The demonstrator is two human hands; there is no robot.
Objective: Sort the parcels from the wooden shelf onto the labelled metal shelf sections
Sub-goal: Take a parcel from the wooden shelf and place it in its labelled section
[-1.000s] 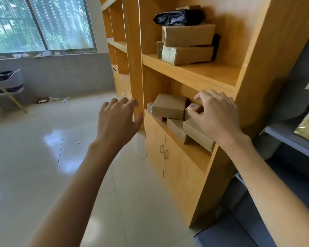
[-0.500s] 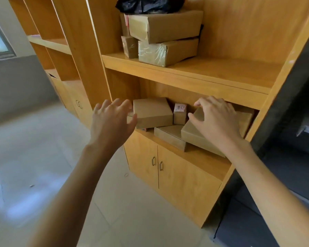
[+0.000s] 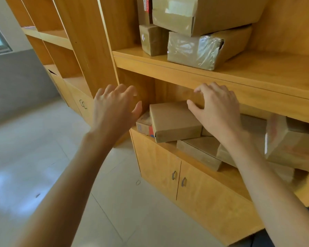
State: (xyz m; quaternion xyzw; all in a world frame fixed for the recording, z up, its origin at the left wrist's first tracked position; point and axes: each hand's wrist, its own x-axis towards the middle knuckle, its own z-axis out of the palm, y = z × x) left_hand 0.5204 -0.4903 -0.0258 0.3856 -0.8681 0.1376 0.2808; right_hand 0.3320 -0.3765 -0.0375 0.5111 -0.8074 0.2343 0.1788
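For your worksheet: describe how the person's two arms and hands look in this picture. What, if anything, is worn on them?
Both forearms are bare for as far as the picture shows: no sleeve reaches into view. The left hand and the right hand wear no gloves. No watch, bracelet or ring shows on either wrist or on the fingers. No markings or bandages are visible.

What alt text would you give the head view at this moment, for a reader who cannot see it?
Two bare hands reach for a flat cardboard parcel on the lower wooden shelf: the right hand is at its far right corner, the open left hand just left of it. More parcels lie alongside, and a plastic-wrapped box sits on the shelf above.
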